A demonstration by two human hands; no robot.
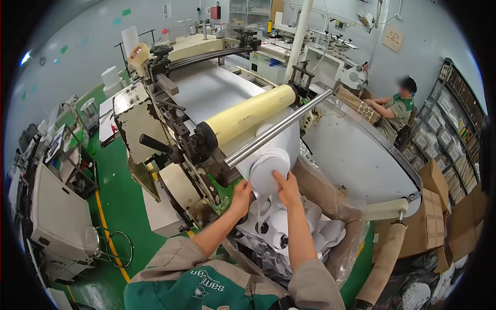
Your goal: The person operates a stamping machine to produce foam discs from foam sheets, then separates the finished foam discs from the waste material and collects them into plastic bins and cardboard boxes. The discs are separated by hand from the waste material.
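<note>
My right hand [288, 188] pinches the right edge of several white round discs [267, 175], with its thumb on the top face. At their lower left edge, my left hand [242, 196] is closed, its fingertips partly hidden behind the discs. A thin white strip [261, 213] hangs down between my hands. Just above the discs runs a shiny metal bar [281, 126]. Behind it is a yellow roller [253, 113] on the machine, with a white sheet [212, 85] beyond. Below my hands, a plastic-lined box [336, 232] holds a heap of curled white cut pieces [279, 222].
To the right are a large grey panel [361, 150] and a brown roll [382, 263]. Cardboard boxes [426, 222] stand by a shelf rack [444, 124]. A co-worker [398, 108] sits at the back right. On the left stand a cabinet [67, 206] and a wire stool [116, 248].
</note>
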